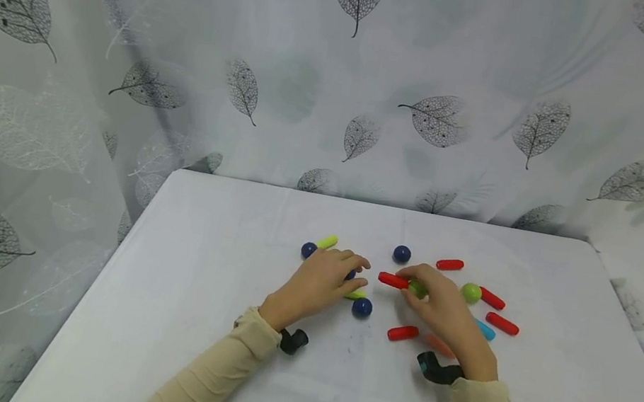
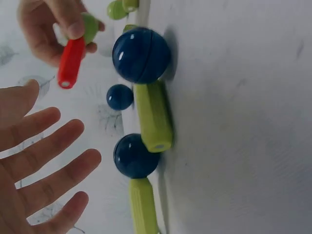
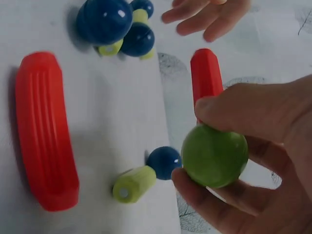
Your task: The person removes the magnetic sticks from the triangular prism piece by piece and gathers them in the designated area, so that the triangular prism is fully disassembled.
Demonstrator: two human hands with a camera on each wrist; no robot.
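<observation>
My right hand [image 1: 444,307] holds a green ball [image 3: 214,156] between thumb and fingers, raised over the table. A red ridged rod [image 1: 393,280] joins the ball end-on and points toward my left hand; the thumb lies across that joint in the right wrist view. My left hand [image 1: 317,279] hovers with fingers spread and nothing in them. Beside it, in the left wrist view, a dark blue ball [image 2: 141,55] meets a yellow-green rod [image 2: 153,117], followed by another blue ball [image 2: 135,156] and another yellow-green rod [image 2: 143,207], as a chain.
Right of my right hand lie red rods [image 1: 502,324], another green ball [image 1: 470,292] and a light blue rod [image 1: 485,330]. An orange rod [image 1: 440,345] is partly under my right wrist. A lone blue ball [image 1: 402,254] sits farther back. The white table [image 1: 183,291] meets a leaf-patterned curtain.
</observation>
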